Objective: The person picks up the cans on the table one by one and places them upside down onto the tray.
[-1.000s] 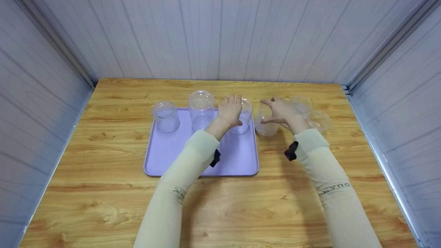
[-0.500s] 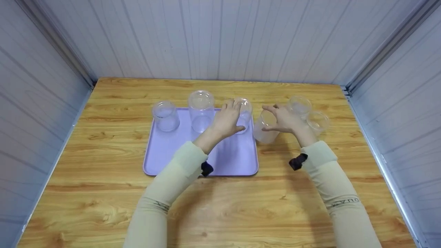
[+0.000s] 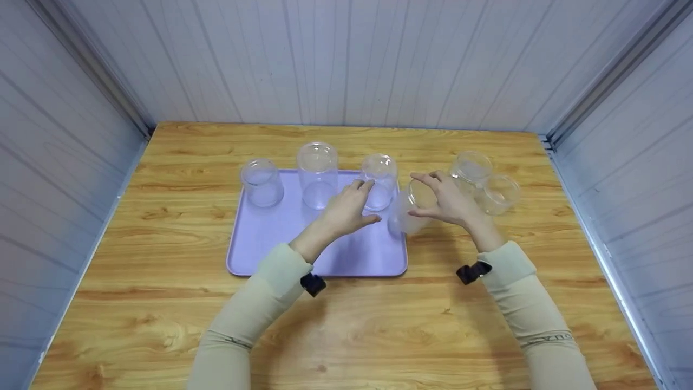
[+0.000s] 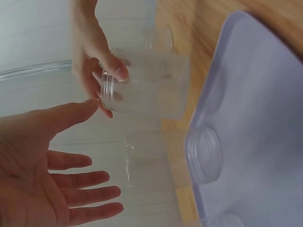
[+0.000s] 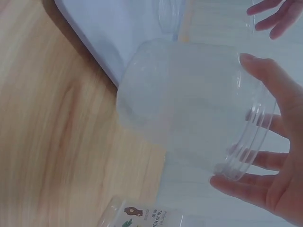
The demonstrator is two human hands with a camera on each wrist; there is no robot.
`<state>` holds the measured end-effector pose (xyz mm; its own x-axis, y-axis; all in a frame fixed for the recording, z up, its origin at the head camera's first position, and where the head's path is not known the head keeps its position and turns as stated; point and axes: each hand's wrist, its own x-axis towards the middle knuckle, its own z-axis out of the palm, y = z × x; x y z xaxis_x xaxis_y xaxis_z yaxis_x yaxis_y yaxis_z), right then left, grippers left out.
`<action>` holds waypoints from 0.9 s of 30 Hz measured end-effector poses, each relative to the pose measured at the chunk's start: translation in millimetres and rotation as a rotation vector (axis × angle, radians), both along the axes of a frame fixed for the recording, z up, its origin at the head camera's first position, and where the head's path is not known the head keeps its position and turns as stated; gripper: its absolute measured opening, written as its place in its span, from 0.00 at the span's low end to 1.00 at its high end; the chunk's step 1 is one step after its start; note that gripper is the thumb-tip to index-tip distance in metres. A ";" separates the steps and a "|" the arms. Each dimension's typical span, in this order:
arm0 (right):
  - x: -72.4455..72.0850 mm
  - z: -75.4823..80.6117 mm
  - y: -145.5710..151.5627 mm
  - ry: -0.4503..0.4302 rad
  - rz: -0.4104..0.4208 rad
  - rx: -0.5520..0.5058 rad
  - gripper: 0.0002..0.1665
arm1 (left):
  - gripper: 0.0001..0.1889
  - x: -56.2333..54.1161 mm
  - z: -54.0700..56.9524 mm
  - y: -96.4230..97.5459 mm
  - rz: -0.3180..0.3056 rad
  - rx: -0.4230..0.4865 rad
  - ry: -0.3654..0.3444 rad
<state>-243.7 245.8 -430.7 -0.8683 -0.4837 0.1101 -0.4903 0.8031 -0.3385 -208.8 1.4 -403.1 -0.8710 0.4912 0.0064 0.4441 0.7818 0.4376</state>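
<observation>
My right hand [image 3: 452,201] grips a clear plastic jar [image 3: 412,219] around its threaded rim, thumb on one side and fingers on the other. In the right wrist view the jar [image 5: 199,104] is tilted, its frosted-looking base toward the purple tray [image 5: 94,28]. In the head view it overlaps the tray's right edge. My left hand [image 3: 342,214] holds nothing; its fingers are spread over the tray [image 3: 260,244], close to a clear jar [image 3: 380,187] at the back right. The left wrist view shows that palm [image 4: 28,175] facing the held jar [image 4: 151,85].
A tall clear jar [image 3: 318,176] and a shorter one [image 3: 262,187] stand along the tray's back. Right of my right hand are two more clear jars, one farther back [image 3: 472,169] and one nearer [image 3: 499,194]. A printed label [image 5: 142,217] shows low in the right wrist view. Panel walls [image 3: 346,65] enclose the table.
My right hand has brought the jar nearer and slightly left, over the tray's edge. My left hand has drawn back from the back-right jar, toward me and to the left.
</observation>
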 end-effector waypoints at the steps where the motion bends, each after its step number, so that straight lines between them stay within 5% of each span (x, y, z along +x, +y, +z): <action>1: 2.2 -0.6 -0.6 0.002 -0.007 -0.016 0.47 | 0.40 1.6 -1.6 -1.0 -0.002 0.013 -0.005; 19: 37.8 -13.9 -17.2 0.074 -0.055 -0.288 0.45 | 0.40 26.5 -41.6 -12.0 0.038 0.276 -0.041; 27: 48.0 -16.3 -24.6 0.013 -0.080 -0.480 0.43 | 0.39 30.4 -52.6 -16.0 0.057 0.416 -0.028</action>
<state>-195.6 221.2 -447.0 -0.8978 -0.3073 0.3154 -0.4399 0.5931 -0.6743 -178.5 -14.5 -455.7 -0.8992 0.4030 0.1704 0.3892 0.5589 0.7323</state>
